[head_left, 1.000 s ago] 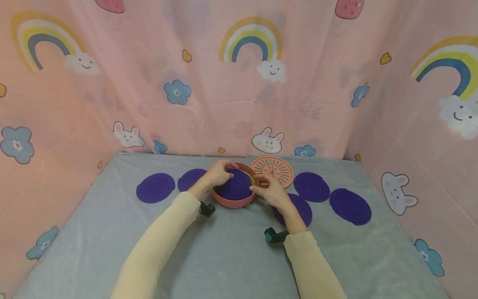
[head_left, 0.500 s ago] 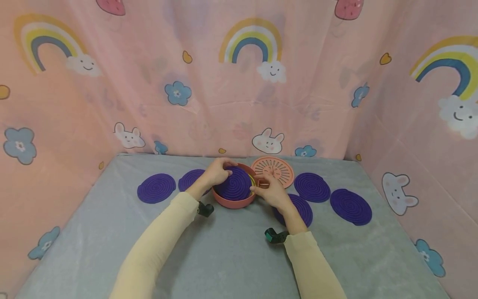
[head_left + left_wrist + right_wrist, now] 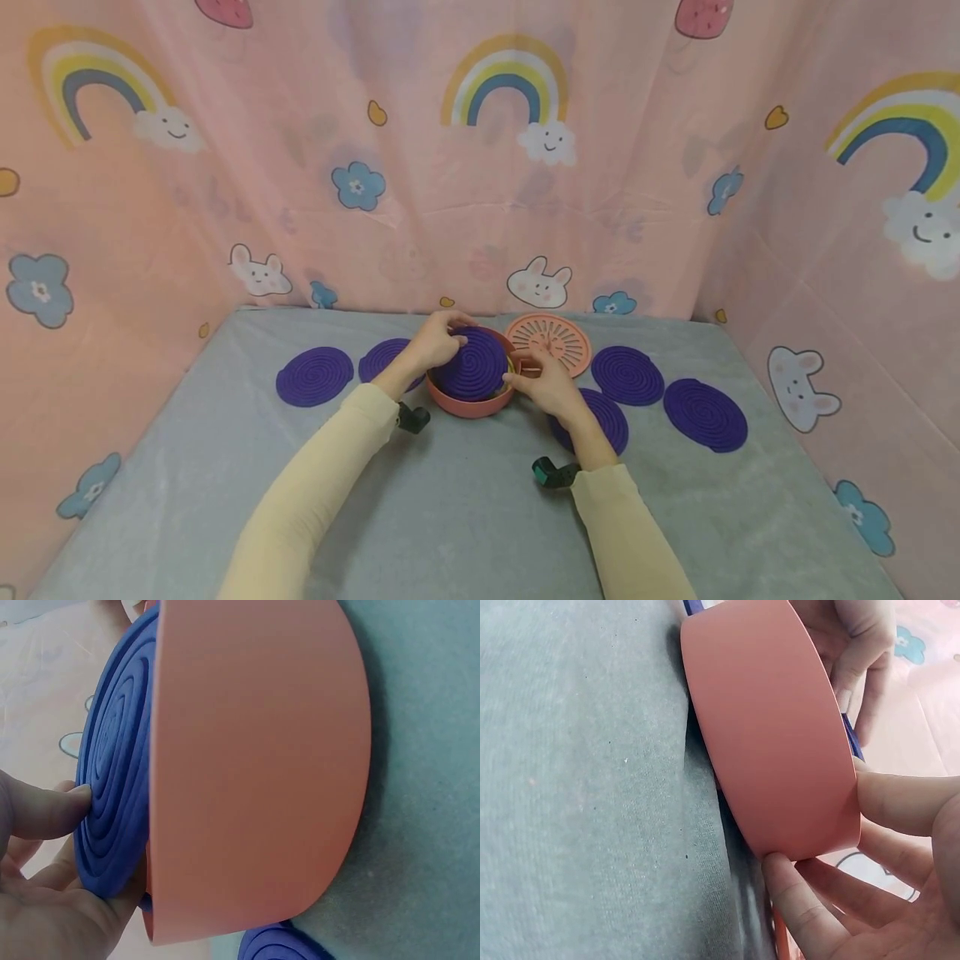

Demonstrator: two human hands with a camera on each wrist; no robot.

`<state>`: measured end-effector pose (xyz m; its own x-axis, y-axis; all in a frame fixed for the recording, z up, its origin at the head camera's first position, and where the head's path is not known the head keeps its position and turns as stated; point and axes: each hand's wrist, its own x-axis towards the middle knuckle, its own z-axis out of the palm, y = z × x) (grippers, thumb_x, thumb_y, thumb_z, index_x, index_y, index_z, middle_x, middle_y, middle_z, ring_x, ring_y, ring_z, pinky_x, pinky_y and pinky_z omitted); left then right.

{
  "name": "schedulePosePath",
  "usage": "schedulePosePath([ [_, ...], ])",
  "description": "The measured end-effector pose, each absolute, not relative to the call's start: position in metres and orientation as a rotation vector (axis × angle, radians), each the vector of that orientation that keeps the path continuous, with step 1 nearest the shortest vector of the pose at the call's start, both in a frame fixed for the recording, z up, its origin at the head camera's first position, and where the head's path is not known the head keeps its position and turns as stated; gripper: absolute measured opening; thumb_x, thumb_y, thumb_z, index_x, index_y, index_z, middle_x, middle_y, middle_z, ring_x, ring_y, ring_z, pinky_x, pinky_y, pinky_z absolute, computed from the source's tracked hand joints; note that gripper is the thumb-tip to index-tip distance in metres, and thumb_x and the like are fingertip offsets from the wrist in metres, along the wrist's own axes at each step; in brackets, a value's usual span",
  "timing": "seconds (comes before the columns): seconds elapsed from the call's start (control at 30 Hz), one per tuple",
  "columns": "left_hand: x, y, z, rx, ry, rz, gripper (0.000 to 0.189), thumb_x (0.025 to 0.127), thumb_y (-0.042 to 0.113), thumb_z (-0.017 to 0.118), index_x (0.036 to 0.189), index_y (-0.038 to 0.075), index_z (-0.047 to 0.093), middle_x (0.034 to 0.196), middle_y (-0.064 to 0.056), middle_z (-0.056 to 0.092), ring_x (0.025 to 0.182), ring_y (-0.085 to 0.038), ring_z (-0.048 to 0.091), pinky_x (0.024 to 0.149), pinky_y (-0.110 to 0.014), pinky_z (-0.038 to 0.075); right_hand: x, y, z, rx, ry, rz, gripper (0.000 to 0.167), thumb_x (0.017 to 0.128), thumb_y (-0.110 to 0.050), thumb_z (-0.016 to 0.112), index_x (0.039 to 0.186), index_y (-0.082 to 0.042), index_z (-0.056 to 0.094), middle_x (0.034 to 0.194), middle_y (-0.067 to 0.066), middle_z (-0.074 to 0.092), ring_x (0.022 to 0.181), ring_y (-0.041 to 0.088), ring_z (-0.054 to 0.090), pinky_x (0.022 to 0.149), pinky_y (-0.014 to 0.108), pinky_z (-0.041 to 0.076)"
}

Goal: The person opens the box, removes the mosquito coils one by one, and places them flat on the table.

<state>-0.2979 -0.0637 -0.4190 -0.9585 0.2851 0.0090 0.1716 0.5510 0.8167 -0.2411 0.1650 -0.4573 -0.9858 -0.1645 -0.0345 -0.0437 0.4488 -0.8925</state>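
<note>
A purple mosquito coil (image 3: 474, 367) is pinched by my left hand (image 3: 437, 340), thumb on its face and fingers behind it. The coil is tilted, partly above the rim of a round pink coil holder (image 3: 468, 409). In the left wrist view the lower edge of the coil (image 3: 112, 757) goes behind the holder's wall (image 3: 262, 765). My right hand (image 3: 550, 385) grips the holder's right side, thumb at the rim and fingertips on the outer wall (image 3: 772, 727). A yellow edge shows inside the holder, mostly hidden by the coil.
A slotted pink lid (image 3: 558, 342) lies behind the right hand. Purple coils lie on the grey cloth: one at far left (image 3: 313, 377), one partly behind the left wrist (image 3: 381, 358), and several at right (image 3: 627, 375). A patterned pink curtain (image 3: 450, 225) hangs behind.
My left hand has moved up slightly, lifting and tilting the coil so that it rises further above the holder's rim. The right hand keeps its place.
</note>
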Motion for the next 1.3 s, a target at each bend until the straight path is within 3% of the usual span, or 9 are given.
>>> schedulePosePath([
  [0.53,-0.295,-0.068,-0.409,0.363,2.625,1.434,0.035,0.099,-0.002,0.058,0.132,0.008,0.066,0.138,-0.010,0.061,0.129,-0.035,0.052,0.100,-0.050,0.050,-0.242,0.164,-0.458,-0.168,2.548,-1.604,0.050,0.095,-0.021,0.074,0.140,-0.008,0.060,0.167,0.018,0.019,0.130,0.036,0.054,0.100,0.051,0.051],
  [0.7,-0.296,-0.071,-0.403,0.375,2.667,1.435,0.035,0.098,-0.003,0.059,0.132,0.005,0.065,0.137,-0.016,0.060,0.125,-0.038,0.054,0.098,-0.049,0.051,-0.241,0.164,-0.457,-0.182,2.542,-1.604,0.051,0.095,-0.022,0.075,0.141,-0.006,0.059,0.168,0.019,0.012,0.131,0.037,0.053,0.100,0.051,0.051],
  [0.93,-0.291,-0.080,-0.390,0.371,2.674,1.453,0.036,0.099,-0.002,0.059,0.133,0.008,0.065,0.139,-0.017,0.058,0.129,-0.038,0.051,0.104,-0.053,0.047,-0.243,0.165,-0.456,-0.208,2.559,-1.602,0.048,0.095,-0.020,0.074,0.140,-0.009,0.059,0.157,0.020,0.039,0.128,0.036,0.056,0.098,0.049,0.053],
  [1.3,-0.274,-0.113,-0.369,0.356,2.679,1.497,0.036,0.100,-0.002,0.056,0.133,0.010,0.065,0.140,-0.014,0.058,0.127,-0.036,0.051,0.102,-0.054,0.047,-0.241,0.164,-0.457,-0.199,2.570,-1.584,0.048,0.096,-0.021,0.073,0.140,-0.008,0.059,0.167,0.020,0.017,0.131,0.037,0.053,0.098,0.049,0.052],
])
